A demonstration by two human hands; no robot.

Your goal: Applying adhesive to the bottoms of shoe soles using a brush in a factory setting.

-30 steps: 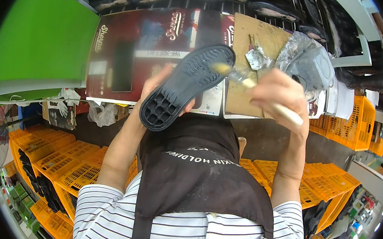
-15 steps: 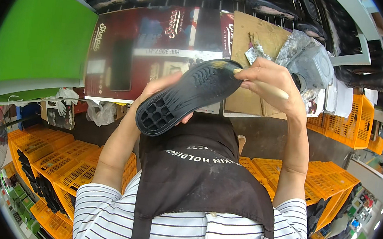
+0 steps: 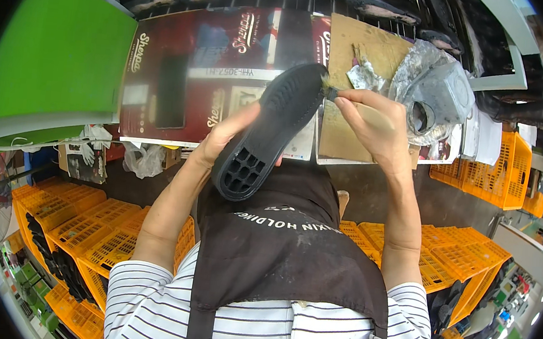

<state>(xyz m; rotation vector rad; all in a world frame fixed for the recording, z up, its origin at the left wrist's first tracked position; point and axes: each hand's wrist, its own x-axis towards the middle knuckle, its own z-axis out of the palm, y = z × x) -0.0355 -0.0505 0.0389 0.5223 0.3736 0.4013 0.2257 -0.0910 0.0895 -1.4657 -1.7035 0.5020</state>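
Dark brown apron, pale lettering, black-and-white striped short-sleeved shirt, bare forearms

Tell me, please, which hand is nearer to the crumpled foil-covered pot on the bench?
Right. The right hand, gripping a brush, is just left of the foil-covered pot; the left hand holds the black sole farther left.

The shoe sole sits over the desk's near edge, the left hand beneath it. At the sole's far tip, the brush touches, with the right hand just right of the sole. Right of the sole lies the cardboard sheet; beyond that, the foil-wrapped pot. Crates stand below the sole, left.
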